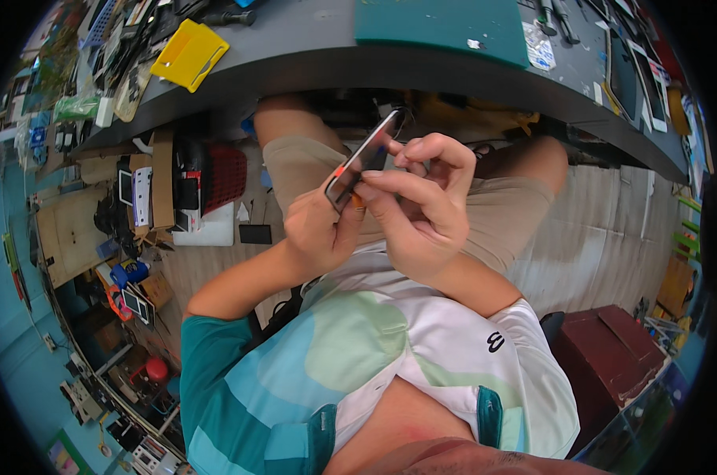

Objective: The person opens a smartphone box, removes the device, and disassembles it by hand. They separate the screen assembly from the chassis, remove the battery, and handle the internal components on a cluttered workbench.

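My left hand is closed around the lower end of a smartphone, which stands tilted above my lap. The phone's dark, glossy face is turned toward my right hand. There my thumb and index finger are pinched together close to the phone's lower part, and the other fingers curl. Whatever lies between those fingertips is too small or hidden to make out. A small orange spot shows at the thumb of my left hand, and a red-orange patch shows on the phone's edge.
A grey workbench curves ahead, bearing a teal mat, a yellow tray, screwdrivers and several phones at right. Left of my legs are a red basket and cardboard boxes. A maroon box stands at lower right.
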Tool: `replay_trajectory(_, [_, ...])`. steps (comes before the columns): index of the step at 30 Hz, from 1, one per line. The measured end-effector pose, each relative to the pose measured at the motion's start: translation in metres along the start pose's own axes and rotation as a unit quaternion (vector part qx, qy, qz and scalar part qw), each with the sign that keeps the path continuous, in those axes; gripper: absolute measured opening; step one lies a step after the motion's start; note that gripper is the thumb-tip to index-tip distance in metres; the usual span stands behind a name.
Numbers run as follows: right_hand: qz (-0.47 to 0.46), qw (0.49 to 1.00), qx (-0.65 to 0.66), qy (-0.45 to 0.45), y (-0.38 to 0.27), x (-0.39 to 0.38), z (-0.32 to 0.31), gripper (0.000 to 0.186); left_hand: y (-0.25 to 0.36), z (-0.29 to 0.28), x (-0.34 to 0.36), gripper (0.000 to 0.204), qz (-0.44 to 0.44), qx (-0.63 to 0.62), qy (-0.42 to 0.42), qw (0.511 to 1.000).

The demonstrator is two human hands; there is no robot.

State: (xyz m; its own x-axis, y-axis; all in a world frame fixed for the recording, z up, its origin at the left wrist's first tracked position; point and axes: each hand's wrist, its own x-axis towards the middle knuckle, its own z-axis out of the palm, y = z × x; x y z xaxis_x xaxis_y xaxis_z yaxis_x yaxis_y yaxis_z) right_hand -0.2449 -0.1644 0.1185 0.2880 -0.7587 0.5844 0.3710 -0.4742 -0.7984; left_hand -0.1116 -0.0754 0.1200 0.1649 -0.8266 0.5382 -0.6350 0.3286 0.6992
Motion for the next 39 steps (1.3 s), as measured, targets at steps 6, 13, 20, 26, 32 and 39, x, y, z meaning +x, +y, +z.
replay_trajectory(6, [0.015, 1.0, 0.018, 0.011, -0.001, 0.003, 0.002, 0.031, -0.009, -0.002, -0.011, 0.036, 0.051, 0.038, 0.002, 0.998])
replay_trajectory(13, [0.032, 0.999, 0.029, 0.011, -0.002, 0.003, -0.002, 0.035, -0.021, -0.001, -0.017, 0.046, 0.03, 0.002, -0.044, 0.999])
replay_trajectory(20, [0.021, 0.999, 0.035, 0.018, 0.0, -0.001, -0.004, 0.032, -0.01, 0.009, 0.002, 0.049, 0.012, -0.068, -0.038, 0.997])
replay_trajectory(26, [-0.008, 0.998, 0.038, 0.045, 0.005, -0.001, -0.006, 0.032, 0.011, 0.001, 0.005, 0.049, -0.075, -0.055, -0.076, 0.993])
replay_trajectory(32, [-0.032, 0.993, 0.098, 0.055, 0.0, -0.004, 0.001, 0.032, 0.004, -0.002, -0.011, 0.053, -0.167, -0.097, -0.059, 0.979])
replay_trajectory(39, [-0.031, 0.989, 0.137, 0.056, -0.004, -0.004, 0.002, 0.029, -0.008, -0.014, -0.028, 0.063, -0.194, -0.169, -0.068, 0.964])
